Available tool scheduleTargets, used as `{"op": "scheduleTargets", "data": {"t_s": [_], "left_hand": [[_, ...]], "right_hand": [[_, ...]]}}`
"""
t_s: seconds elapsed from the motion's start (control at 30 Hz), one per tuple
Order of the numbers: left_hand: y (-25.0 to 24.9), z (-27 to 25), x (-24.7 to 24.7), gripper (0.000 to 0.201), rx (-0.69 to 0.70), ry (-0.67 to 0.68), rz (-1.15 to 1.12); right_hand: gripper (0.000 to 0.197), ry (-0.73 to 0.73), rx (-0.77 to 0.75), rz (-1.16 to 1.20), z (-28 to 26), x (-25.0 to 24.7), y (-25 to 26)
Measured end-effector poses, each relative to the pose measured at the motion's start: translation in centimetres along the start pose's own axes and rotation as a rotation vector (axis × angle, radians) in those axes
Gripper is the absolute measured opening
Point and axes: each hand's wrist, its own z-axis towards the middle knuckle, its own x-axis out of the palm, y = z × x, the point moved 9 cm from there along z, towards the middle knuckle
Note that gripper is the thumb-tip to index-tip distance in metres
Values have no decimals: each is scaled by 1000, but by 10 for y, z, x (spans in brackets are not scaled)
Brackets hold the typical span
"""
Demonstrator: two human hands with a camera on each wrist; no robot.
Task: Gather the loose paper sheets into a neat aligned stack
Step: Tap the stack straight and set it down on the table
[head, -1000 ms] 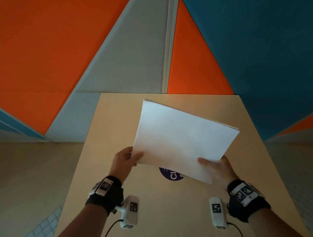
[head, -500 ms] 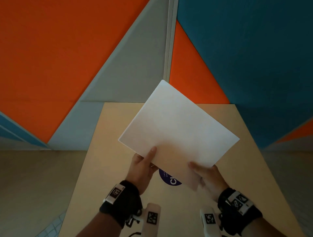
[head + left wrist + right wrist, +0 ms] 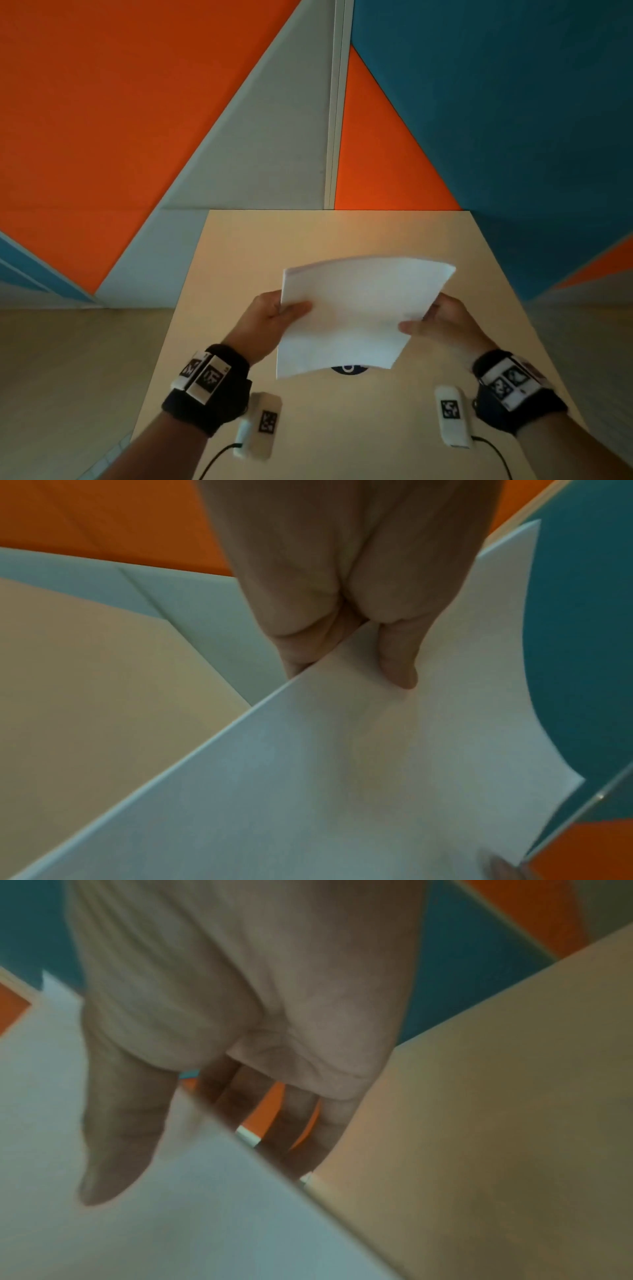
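Head view: one stack of white paper sheets (image 3: 356,315) is held in the air above the pale wooden table (image 3: 342,428), bowed slightly, its far edge showing several layers; sheet count not resolvable. The left hand (image 3: 263,322) pinches the stack's left edge, thumb on top, fingers hidden beneath. The right hand (image 3: 442,322) pinches the right edge, thumb tip on top, fingers hidden behind the paper. One dark blue round sticker (image 3: 348,369) on the table is mostly covered by the stack; its lettering is unreadable. Two black wristbands with white coded tags, two white wrist cameras. Left wrist view: the left hand (image 3: 346,593) has its thumb (image 3: 399,658) pressed on the sheet stack (image 3: 342,777) and fingers under the edge, mostly hidden; lower right corner blurred. Right wrist view: blurred; right hand (image 3: 240,1015), thumb over the stack (image 3: 137,1218), four fingers (image 3: 298,1137) behind its edge, tips cut off by paper.
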Motion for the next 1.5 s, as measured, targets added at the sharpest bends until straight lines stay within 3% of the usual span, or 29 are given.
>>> {"op": "scheduleTargets", "data": {"t_s": [0.23, 0.43, 0.63, 0.8, 1.03, 1.3, 1.5], "left_hand": [[1, -1, 7, 21, 83, -133, -119], [43, 6, 11, 20, -38, -168, -131], [42, 12, 11, 18, -12, -159, -178], [73, 12, 23, 17, -99, -87, -55], [76, 13, 19, 17, -100, -75, 11], [128, 11, 25, 31, -308, -14, 364], [126, 15, 12, 15, -315, -65, 248]], "right_hand": [[34, -105, -161, 32, -6, 20, 18], [23, -128, -84, 13, -5, 26, -9], [18, -130, -110, 12, -4, 20, -8], [13, -129, -16, -67, 3, 20, -41], [22, -98, -47, -71, 6, 18, -44], [2, -97, 87, -248, 23, 15, -97], [17, -204, 61, -223, 28, 0, -81]]}}
